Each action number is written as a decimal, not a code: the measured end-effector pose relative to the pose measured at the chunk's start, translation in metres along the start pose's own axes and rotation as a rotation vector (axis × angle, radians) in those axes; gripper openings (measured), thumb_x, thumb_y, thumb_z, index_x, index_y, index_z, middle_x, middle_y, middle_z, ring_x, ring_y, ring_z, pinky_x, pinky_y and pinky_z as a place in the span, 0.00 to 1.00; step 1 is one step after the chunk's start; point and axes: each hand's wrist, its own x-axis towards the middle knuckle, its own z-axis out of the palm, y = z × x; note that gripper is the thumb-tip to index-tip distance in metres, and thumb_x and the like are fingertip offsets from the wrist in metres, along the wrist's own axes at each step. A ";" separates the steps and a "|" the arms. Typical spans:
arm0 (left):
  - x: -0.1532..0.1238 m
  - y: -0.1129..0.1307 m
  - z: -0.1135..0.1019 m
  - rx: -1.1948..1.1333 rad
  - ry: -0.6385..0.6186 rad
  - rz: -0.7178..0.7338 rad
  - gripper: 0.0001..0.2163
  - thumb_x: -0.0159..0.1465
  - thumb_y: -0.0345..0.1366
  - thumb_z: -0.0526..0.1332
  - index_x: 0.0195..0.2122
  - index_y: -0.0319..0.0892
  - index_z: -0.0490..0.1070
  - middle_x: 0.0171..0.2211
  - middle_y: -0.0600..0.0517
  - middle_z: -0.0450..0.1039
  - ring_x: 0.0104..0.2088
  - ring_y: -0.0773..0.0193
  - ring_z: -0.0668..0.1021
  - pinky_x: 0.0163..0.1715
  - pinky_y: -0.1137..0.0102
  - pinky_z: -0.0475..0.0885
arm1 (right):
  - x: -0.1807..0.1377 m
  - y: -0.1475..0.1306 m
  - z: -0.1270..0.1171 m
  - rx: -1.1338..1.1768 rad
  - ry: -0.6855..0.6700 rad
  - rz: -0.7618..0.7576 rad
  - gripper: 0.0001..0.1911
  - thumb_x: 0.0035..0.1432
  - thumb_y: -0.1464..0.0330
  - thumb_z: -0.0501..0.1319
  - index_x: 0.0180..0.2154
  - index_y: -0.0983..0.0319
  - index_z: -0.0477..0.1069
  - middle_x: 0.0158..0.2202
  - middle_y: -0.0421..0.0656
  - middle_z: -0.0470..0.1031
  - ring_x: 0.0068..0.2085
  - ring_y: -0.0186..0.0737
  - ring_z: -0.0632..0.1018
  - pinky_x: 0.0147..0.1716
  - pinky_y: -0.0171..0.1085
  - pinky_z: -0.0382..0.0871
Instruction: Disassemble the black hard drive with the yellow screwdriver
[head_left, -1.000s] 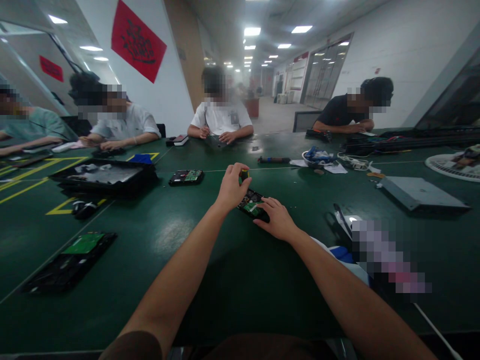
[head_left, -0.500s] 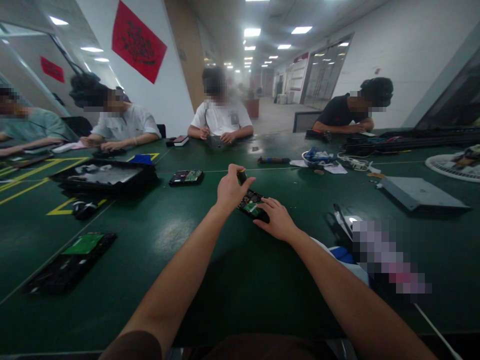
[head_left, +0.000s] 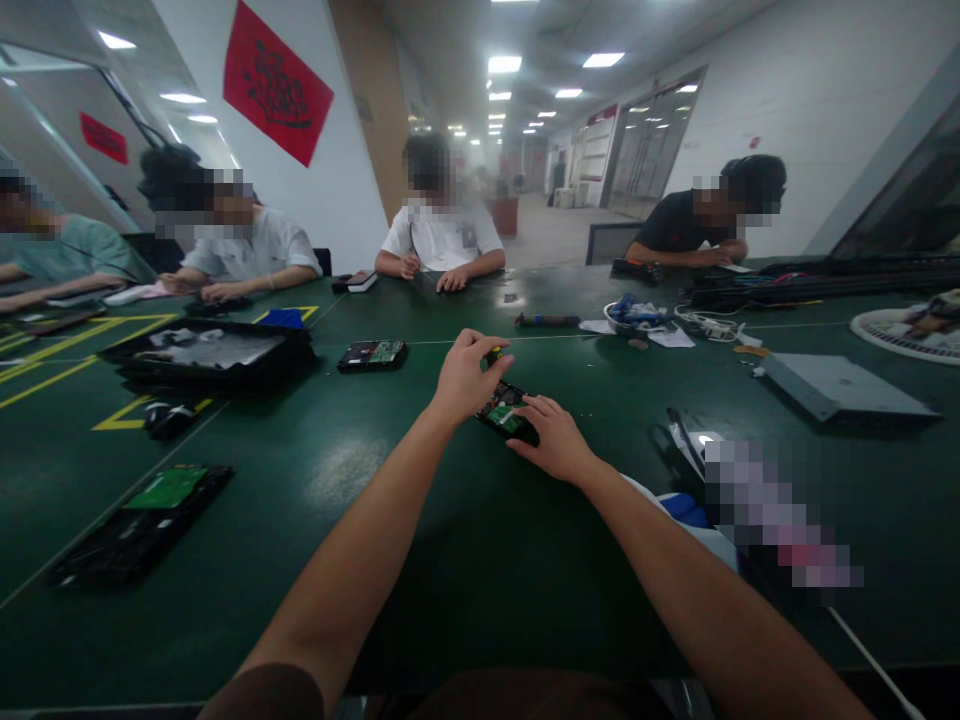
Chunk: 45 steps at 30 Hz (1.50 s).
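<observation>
A small black device with a green circuit board [head_left: 504, 410] lies on the dark green table [head_left: 450, 530] in front of me. My left hand [head_left: 463, 378] is closed around the yellow-and-black handle of a screwdriver [head_left: 492, 353] that stands over the device. My right hand [head_left: 553, 440] rests on the device's near right end, fingers pressed down on it, holding it in place.
A second opened device [head_left: 373, 354] lies further left, beside a black tray [head_left: 206, 352]. A larger board [head_left: 142, 525] sits near left. A grey metal case [head_left: 840, 386], cables and a bowl [head_left: 634, 315] lie to the right. Several people sit around the far side.
My left hand's fingers have shifted round the screwdriver handle, which now shows less above them. My right hand and the device have stayed put.
</observation>
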 end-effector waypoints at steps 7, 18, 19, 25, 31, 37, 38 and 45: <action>0.002 0.007 -0.006 -0.085 -0.092 -0.005 0.16 0.64 0.31 0.62 0.53 0.46 0.79 0.43 0.47 0.73 0.45 0.58 0.77 0.52 0.61 0.73 | 0.000 -0.001 -0.002 0.002 -0.013 0.013 0.28 0.63 0.52 0.64 0.60 0.55 0.69 0.69 0.49 0.61 0.70 0.58 0.59 0.63 0.61 0.59; 0.001 0.005 -0.005 -0.797 -0.283 -0.360 0.16 0.63 0.46 0.65 0.49 0.44 0.80 0.38 0.49 0.74 0.36 0.64 0.75 0.30 0.72 0.74 | 0.001 -0.001 -0.003 -0.004 -0.018 0.003 0.28 0.63 0.51 0.63 0.60 0.56 0.69 0.69 0.50 0.61 0.69 0.57 0.60 0.63 0.60 0.59; 0.001 0.006 -0.006 -0.799 -0.284 -0.366 0.16 0.63 0.46 0.65 0.48 0.44 0.81 0.38 0.49 0.74 0.35 0.65 0.74 0.29 0.73 0.73 | 0.001 -0.001 -0.003 -0.004 -0.018 0.004 0.28 0.63 0.51 0.63 0.60 0.56 0.69 0.69 0.50 0.61 0.69 0.58 0.60 0.63 0.61 0.59; 0.003 0.007 -0.008 -0.881 -0.254 -0.510 0.12 0.61 0.41 0.65 0.42 0.41 0.79 0.34 0.49 0.75 0.34 0.63 0.76 0.26 0.73 0.72 | 0.000 -0.002 -0.004 0.003 -0.022 0.008 0.28 0.63 0.51 0.64 0.60 0.55 0.69 0.69 0.50 0.61 0.69 0.58 0.59 0.62 0.61 0.60; 0.004 0.001 -0.006 -1.019 -0.179 -0.643 0.08 0.59 0.39 0.65 0.35 0.41 0.70 0.31 0.48 0.75 0.34 0.61 0.78 0.30 0.67 0.77 | 0.000 -0.001 -0.004 0.013 -0.018 0.013 0.28 0.62 0.52 0.65 0.60 0.55 0.69 0.69 0.50 0.61 0.69 0.59 0.59 0.63 0.62 0.59; 0.004 0.006 -0.009 -0.851 -0.217 -0.530 0.07 0.58 0.39 0.64 0.31 0.40 0.77 0.35 0.47 0.74 0.38 0.61 0.76 0.26 0.74 0.72 | 0.001 -0.001 -0.002 0.017 -0.026 0.021 0.28 0.62 0.51 0.64 0.60 0.54 0.69 0.69 0.49 0.61 0.70 0.58 0.59 0.64 0.62 0.58; 0.003 0.006 -0.009 -0.848 -0.225 -0.533 0.08 0.59 0.40 0.64 0.32 0.40 0.77 0.35 0.47 0.74 0.39 0.61 0.76 0.26 0.74 0.72 | 0.001 -0.001 -0.002 0.013 -0.024 0.019 0.28 0.62 0.52 0.64 0.60 0.54 0.69 0.69 0.49 0.61 0.69 0.58 0.59 0.63 0.62 0.59; 0.003 0.003 -0.003 -1.015 -0.240 -0.691 0.12 0.61 0.43 0.65 0.38 0.40 0.72 0.33 0.45 0.77 0.35 0.60 0.79 0.30 0.67 0.77 | 0.000 -0.002 -0.003 0.007 -0.009 0.006 0.27 0.62 0.52 0.65 0.59 0.54 0.70 0.69 0.49 0.61 0.69 0.58 0.60 0.63 0.61 0.60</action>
